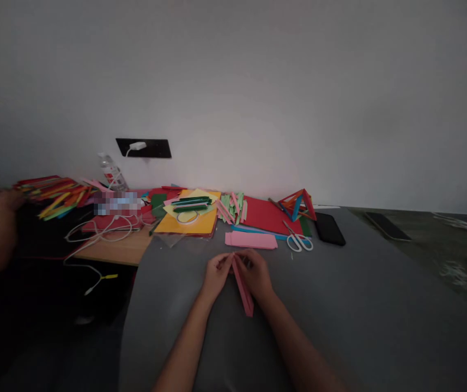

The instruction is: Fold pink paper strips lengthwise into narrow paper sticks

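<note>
A long folded pink paper strip (243,291) slants toward me over the grey table, its far end between my two hands. The fingers of my left hand (217,274) pinch that far end from the left. Around the same end and its right side, my right hand (255,272) is closed. Fingertips of both hands nearly meet there, and the paper between them is partly hidden. Just beyond lies a flat pink paper piece (251,240), with white-handled scissors (297,241) to its right.
Behind are red sheets (268,215), yellow sheets (204,222), green and pink strips (232,208) and a folded paper shape (298,204). A black phone (329,228) lies right. At left are a white cable (99,235), a bottle (113,173) and another person's arm.
</note>
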The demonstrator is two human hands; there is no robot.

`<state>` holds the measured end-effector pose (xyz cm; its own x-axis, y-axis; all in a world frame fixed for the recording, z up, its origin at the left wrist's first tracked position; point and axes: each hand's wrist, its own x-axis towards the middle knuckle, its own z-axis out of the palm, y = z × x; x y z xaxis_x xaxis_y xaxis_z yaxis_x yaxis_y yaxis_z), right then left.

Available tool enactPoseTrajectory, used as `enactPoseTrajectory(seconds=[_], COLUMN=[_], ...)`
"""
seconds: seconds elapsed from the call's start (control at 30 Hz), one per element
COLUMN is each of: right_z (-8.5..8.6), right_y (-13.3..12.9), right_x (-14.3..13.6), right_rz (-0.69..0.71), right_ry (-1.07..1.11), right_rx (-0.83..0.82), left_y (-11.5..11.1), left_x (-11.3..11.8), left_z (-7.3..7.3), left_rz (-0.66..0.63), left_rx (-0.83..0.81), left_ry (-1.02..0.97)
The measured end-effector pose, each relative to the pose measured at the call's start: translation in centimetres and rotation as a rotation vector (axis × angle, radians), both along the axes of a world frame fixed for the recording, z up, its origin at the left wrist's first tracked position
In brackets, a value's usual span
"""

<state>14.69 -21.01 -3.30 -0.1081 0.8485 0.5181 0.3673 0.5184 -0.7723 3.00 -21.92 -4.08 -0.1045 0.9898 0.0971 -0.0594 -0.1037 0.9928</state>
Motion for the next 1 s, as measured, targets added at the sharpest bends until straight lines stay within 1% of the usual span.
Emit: enactPoseTrajectory(seconds=[0.1,0.17,0.33,0.5,0.63,0.83,0.93,1.0], right_z=[-0.11,-0.2,-0.4,-0.48,-0.51,-0.34,-0.13,-0.08], right_y=[0.03,0.05,0.18,0.29,0.36,0.26,0.15,0.19], right_x=[0.0,0.06,0.28,0.44,0.49,0.62,0.6,0.55], right_rz=[-0.04,-0.039,0.006,0.038,0.052,0.07,0.083,0.09], right_ry=[0.003,-0.024,-0.104,-0.127,-0.139,-0.157,-0.114,-0.013], right_rx=[-0.022,-0.012,0.053,0.067,0.062,0.067,0.061,0.023], left_y=[-0.12,-0.14,-0.05,-0.08,-0.12,0.04,0.1,0.1], left_x=[0.17,0.2,0.06,-0.02,-0.1,-0.32,-0.35,-0.3], left_z=[0.09,0.06,-0.1,-0.01,0.08,-0.22,-0.32,-0.34], left_rz=[-0.014,-0.017,0.009,0.004,-0.022,-0.062,-0.041,-0.009], left_rx=[-0.028,-0.037,-0.03,-0.011,-0.004,0.02,0.026,0.031], left_ry=[-0.002,-0.003,-0.013,-0.015,-0.017,-0.008,0.022,0.042])
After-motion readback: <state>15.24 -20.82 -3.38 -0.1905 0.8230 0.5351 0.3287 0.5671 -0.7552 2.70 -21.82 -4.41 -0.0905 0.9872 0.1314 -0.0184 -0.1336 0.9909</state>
